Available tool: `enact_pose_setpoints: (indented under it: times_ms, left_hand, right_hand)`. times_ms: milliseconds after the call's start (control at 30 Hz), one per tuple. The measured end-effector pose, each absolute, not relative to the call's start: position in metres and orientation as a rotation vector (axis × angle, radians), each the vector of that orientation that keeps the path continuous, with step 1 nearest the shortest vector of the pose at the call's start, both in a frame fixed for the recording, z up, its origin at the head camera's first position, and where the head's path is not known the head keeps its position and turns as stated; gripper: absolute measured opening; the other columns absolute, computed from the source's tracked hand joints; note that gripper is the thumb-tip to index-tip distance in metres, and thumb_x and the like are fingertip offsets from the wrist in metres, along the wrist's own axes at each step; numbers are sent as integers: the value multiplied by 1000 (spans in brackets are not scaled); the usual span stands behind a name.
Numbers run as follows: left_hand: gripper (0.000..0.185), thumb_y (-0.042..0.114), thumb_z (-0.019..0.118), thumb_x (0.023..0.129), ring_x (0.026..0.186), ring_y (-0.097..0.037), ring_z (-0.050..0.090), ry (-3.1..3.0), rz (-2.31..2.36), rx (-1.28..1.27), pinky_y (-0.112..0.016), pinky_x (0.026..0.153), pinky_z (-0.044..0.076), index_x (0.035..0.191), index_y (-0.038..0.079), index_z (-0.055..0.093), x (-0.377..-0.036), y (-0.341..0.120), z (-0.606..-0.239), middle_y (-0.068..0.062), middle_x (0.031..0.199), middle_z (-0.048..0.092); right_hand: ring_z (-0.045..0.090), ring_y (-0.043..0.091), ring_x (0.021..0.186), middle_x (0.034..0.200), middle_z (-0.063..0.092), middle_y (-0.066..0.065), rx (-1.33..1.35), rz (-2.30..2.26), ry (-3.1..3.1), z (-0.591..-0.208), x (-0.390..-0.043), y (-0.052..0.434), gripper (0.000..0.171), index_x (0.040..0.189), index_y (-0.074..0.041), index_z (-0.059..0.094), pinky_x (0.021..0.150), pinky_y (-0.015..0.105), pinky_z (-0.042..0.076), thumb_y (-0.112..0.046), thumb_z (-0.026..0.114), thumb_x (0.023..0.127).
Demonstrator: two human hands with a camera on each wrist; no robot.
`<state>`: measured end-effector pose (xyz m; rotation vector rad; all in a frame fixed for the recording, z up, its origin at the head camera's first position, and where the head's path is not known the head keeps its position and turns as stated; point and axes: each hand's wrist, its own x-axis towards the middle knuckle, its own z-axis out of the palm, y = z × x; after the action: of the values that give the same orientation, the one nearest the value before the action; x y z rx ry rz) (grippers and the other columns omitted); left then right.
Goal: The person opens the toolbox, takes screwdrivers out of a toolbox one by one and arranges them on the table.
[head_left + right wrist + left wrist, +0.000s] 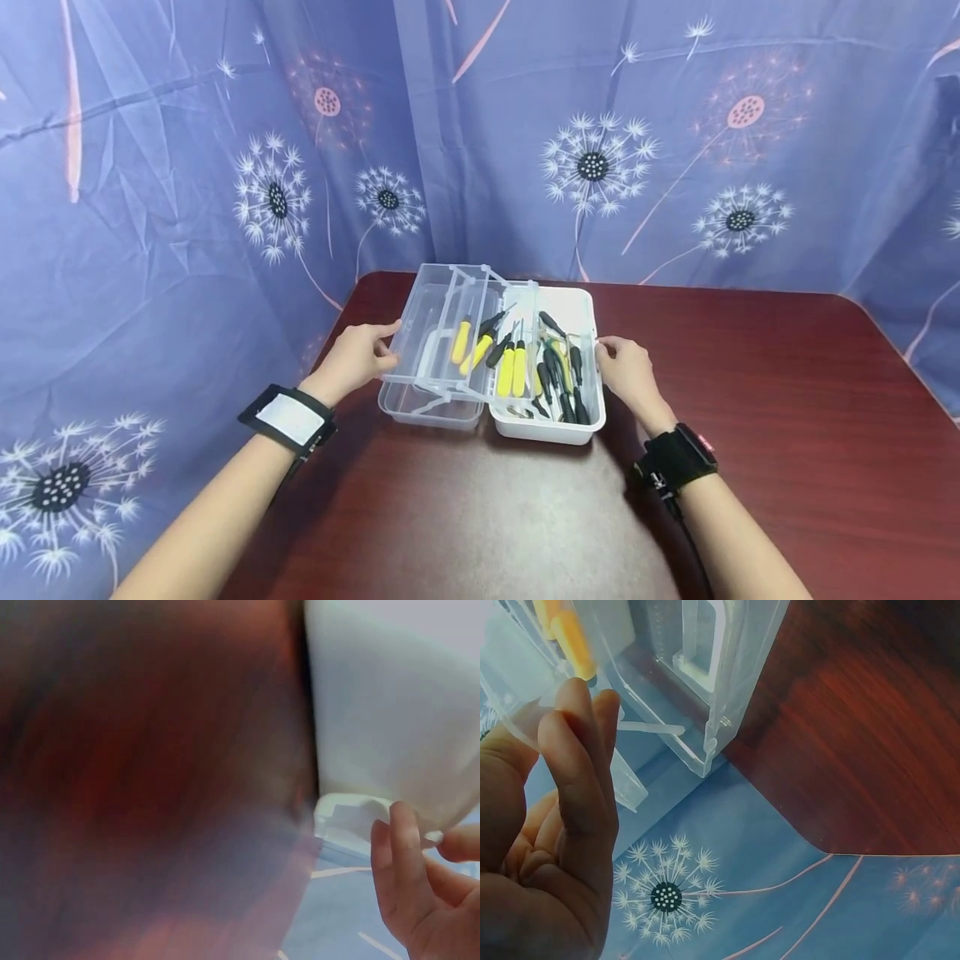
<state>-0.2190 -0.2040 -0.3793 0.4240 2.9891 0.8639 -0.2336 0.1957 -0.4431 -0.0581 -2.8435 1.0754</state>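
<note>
An opened toolbox has a white base (543,432) on the right and a clear lid (435,419) laid out on the left. Above the lid, a clear fold-out tray (408,337) hangs on hinged arms, with yellow-handled screwdrivers (507,372) showing in and beside it. My left hand (351,360) pinches the tray's left edge between thumb and fingers. At the base's right wall, my right hand (632,373) grips the rim, close by a white latch (352,819) in the right wrist view. Several black-handled tools (553,367) lie in the base.
The toolbox stands near the back edge of a dark red wooden table (757,400). A blue curtain with dandelion prints (487,167) hangs behind the table and along its left side. Each wrist wears a black strap, such as the right one (682,457).
</note>
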Motion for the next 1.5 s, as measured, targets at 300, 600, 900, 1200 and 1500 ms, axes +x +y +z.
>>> enact_pose_setpoints:
  times_ms: [300,600,900,1200,1500]
  left_hand:
    - [61,6,63,79,53,-18,67,2999,865,429,-22,46,37,138,2,49,-218,-205,-381,-10,69,72]
    - [60,5,63,78,50,-15,66,3014,866,435,-23,46,37,137,1,50,-218,-204,-383,-9,67,72]
    - [61,4,63,79,53,-19,68,3013,849,419,-23,47,38,138,1,49,-217,-203,-383,-11,69,72]
    - [62,6,63,79,54,-18,69,3021,846,388,-22,46,36,139,2,49,-216,-204,-383,-10,69,72]
    - [62,6,62,79,58,-26,70,3010,861,398,-22,46,34,139,2,48,-216,-203,-384,-10,67,71]
  right_hand:
    - [73,23,71,110,70,21,-60,1094,-2875,-422,-233,199,42,124,1,58,74,37,54,-28,43,97]
    - [68,21,70,93,70,15,13,1012,-2879,-395,-231,186,36,112,-4,65,77,39,49,-31,45,97]
    - [64,27,78,92,72,15,135,931,-2869,-379,-236,159,31,100,-6,69,73,40,49,-29,49,95]
    - [39,14,53,57,42,-3,315,916,-2879,-373,-237,128,30,68,-12,57,55,26,31,-27,52,93]
    - [21,10,45,48,22,-7,393,773,-3009,-378,-234,104,48,48,-18,32,46,23,17,-28,55,89]
